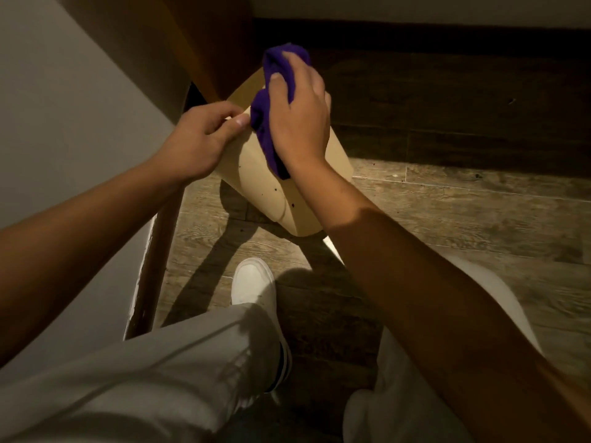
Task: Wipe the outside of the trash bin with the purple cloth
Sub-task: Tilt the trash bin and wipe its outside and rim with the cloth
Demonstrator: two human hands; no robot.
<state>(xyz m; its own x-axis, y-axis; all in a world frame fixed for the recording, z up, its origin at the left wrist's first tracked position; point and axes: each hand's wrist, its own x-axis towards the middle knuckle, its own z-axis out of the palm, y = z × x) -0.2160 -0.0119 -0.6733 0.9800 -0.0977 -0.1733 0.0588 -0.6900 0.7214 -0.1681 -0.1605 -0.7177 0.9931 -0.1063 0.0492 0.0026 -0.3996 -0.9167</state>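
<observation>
The right hand [297, 119] presses the purple cloth [265, 123] on the bin [256, 187] – the left hand [195, 142] pinches its rim. Dark specks lower down look unwiped.

trash bin [256, 183] on floor [463, 199], tilted, base toward person, rim away, in corner by wall [64, 107] at left. left hand [198, 140] on bin's left rim edge. right hand [300, 118] on top of cloth [265, 123], cloth pressed on bin's upper side. shoe [254, 282] on floor just before bin, trouser legs [160, 362] nearest camera
</observation>
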